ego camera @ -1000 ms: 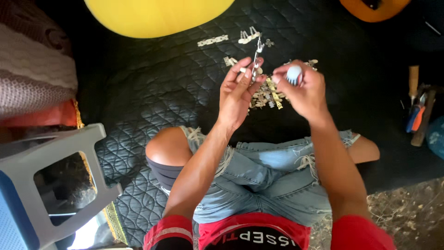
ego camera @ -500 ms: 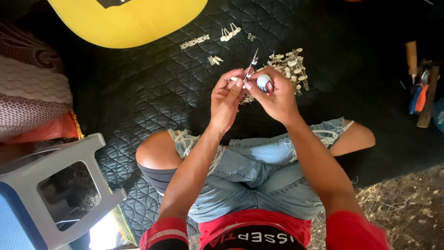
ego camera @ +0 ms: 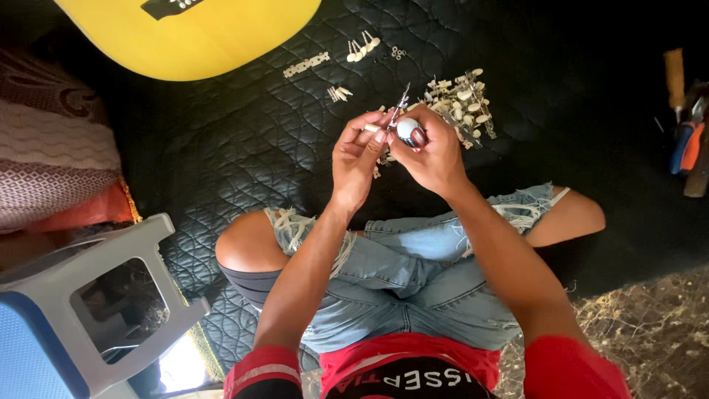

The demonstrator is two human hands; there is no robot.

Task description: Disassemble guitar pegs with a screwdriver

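Note:
My left hand (ego camera: pixel 357 157) pinches a small metal tuning peg part (ego camera: pixel 400 100) that sticks up between both hands. My right hand (ego camera: pixel 430 151) is closed around a screwdriver handle (ego camera: pixel 408 131) with a white rounded end and a red and black grip, set against that part. Just beyond the hands, on the black quilted mat (ego camera: pixel 244 140), lies a pile of metal tuning pegs with cream knobs (ego camera: pixel 458 100). I sit cross-legged in torn jeans, hands above my knees.
A yellow guitar body (ego camera: pixel 192 33) lies at the top left. Loose pegs (ego camera: pixel 362 48) and a metal strip (ego camera: pixel 306 65) lie on the mat beside it. A grey and blue plastic stool (ego camera: pixel 81 295) stands lower left. Hand tools (ego camera: pixel 687 133) lie at the right edge.
Both hands have drawn together and come nearer to me, away from the peg pile. The view has shifted, showing more of the guitar body.

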